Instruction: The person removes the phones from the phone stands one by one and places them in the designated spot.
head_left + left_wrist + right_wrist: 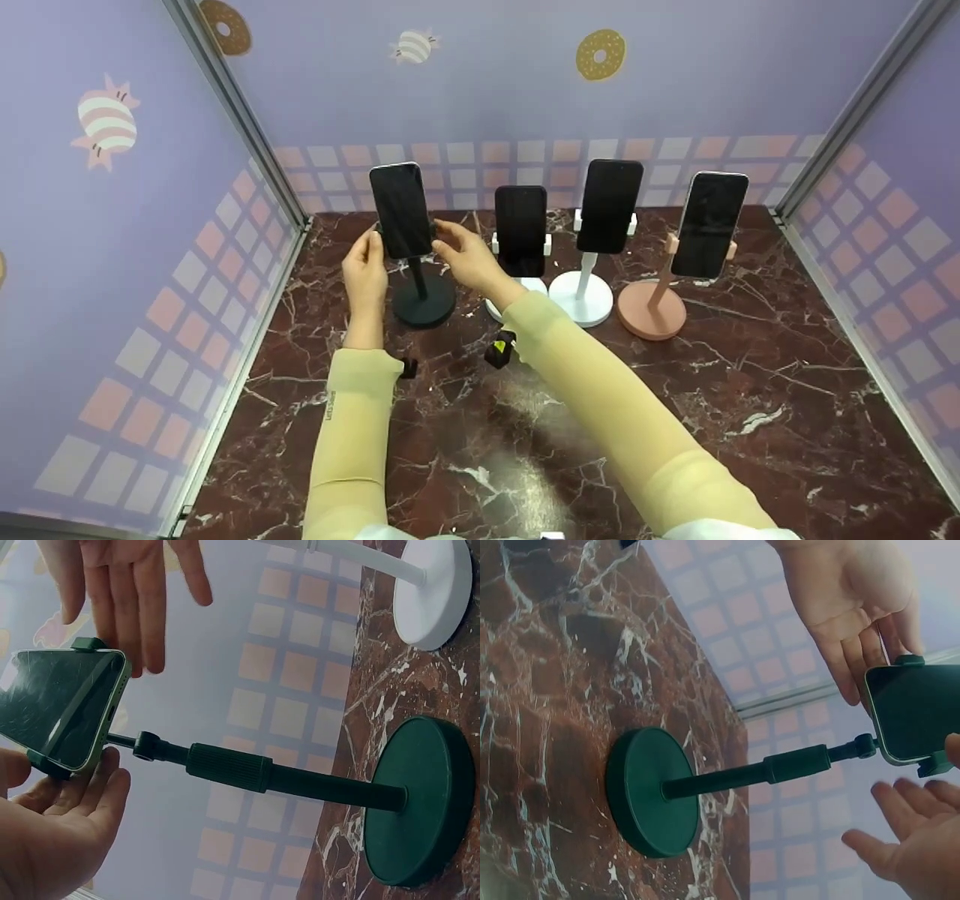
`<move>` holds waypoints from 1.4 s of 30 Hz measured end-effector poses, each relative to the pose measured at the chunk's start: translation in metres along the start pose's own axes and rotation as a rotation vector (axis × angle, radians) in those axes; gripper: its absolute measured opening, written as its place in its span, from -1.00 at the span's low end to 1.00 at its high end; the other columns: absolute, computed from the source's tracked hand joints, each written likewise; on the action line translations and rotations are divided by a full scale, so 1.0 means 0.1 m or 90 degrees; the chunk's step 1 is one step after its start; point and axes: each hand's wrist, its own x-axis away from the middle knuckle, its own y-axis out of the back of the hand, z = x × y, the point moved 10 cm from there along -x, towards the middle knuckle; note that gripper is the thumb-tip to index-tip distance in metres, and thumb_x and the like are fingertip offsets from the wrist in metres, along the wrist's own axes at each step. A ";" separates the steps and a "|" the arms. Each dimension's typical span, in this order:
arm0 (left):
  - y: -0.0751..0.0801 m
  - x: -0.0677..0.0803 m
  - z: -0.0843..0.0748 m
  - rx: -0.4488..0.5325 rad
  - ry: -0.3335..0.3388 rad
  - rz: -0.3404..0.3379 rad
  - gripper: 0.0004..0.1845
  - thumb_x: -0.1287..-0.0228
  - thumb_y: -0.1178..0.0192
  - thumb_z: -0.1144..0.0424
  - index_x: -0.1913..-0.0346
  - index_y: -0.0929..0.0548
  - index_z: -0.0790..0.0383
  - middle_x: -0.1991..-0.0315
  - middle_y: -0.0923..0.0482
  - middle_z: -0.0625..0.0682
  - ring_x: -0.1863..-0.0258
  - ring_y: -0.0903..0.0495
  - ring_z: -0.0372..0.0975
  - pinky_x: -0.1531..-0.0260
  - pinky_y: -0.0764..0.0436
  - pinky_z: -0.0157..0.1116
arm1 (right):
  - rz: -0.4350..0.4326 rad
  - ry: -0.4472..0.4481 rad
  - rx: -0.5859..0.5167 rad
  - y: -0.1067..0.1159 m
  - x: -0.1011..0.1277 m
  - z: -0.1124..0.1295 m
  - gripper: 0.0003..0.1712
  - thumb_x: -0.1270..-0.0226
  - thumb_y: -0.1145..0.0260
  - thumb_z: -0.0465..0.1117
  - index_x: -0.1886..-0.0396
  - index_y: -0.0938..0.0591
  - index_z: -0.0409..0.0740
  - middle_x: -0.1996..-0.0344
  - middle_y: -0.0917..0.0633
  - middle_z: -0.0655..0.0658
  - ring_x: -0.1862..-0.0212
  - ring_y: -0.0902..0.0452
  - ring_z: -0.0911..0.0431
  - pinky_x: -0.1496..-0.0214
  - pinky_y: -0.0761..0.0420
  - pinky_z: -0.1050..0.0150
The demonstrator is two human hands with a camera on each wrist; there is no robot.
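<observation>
the two pale yellow sleeves (352, 442) lie nearest in the head view, running up to the black stand (422, 300), where the left hand (365, 268) and right hand (466, 255) flank the dark phone (402, 210) with fingers straight and apart, at most touching its edges; the phone already sits upright in the clamp, so seating looks done and only letting go or trimming its angle seems left; right of the black stand three more phones stand mounted, on two white stands (581, 296) and a pink stand (651, 307); in the left wrist view the phone (56, 709) shows glossy glass with a pale rim above a ribbed matte stem; in the right wrist view the stand's round flat base (649, 791) rests on veined red-brown marble (547, 690)
</observation>
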 end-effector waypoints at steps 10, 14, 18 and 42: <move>-0.01 -0.06 0.01 -0.011 -0.002 0.033 -0.62 -0.58 -0.09 0.33 -0.33 -0.57 0.42 -0.27 -0.59 0.34 -0.17 -0.62 -0.12 -0.16 -0.57 -0.39 | -0.023 -0.016 -0.024 0.02 -0.08 0.00 -0.45 -0.63 -0.11 -0.28 -0.54 -0.37 -0.21 -0.37 -0.58 -0.27 -0.28 -0.60 -0.08 -0.31 -0.60 0.18; -0.02 -0.06 0.02 0.010 0.001 0.042 -0.63 -0.55 -0.12 0.37 -0.30 -0.58 0.46 -0.24 -0.61 0.37 -0.01 -0.65 -0.32 -0.06 -0.56 -0.52 | -0.038 -0.014 -0.059 0.04 -0.12 0.02 -0.47 -0.62 -0.13 -0.30 -0.51 -0.39 -0.24 -0.37 -0.58 -0.26 -0.36 -0.55 -0.03 -0.37 -0.56 0.22; -0.03 -0.06 -0.01 0.044 -0.011 0.042 -0.64 -0.51 -0.15 0.42 -0.27 -0.58 0.53 -0.21 -0.61 0.42 0.08 -0.65 -0.44 -0.04 -0.58 -0.54 | -0.052 -0.004 -0.061 0.05 -0.14 0.05 -0.48 -0.58 -0.18 -0.31 -0.47 -0.44 -0.28 -0.32 -0.62 -0.27 -0.36 -0.55 -0.03 -0.39 -0.55 0.23; 0.00 0.16 -0.15 0.026 -0.078 0.020 -0.65 -0.48 -0.17 0.47 -0.22 -0.57 0.62 -0.16 -0.61 0.50 0.09 -0.66 -0.40 0.03 -0.60 -0.58 | -0.095 0.030 -0.061 0.13 -0.02 0.05 -0.61 -0.45 -0.30 -0.39 -0.23 -0.62 -0.37 -0.14 -0.72 -0.34 -0.18 -0.67 -0.09 -0.23 -0.65 0.23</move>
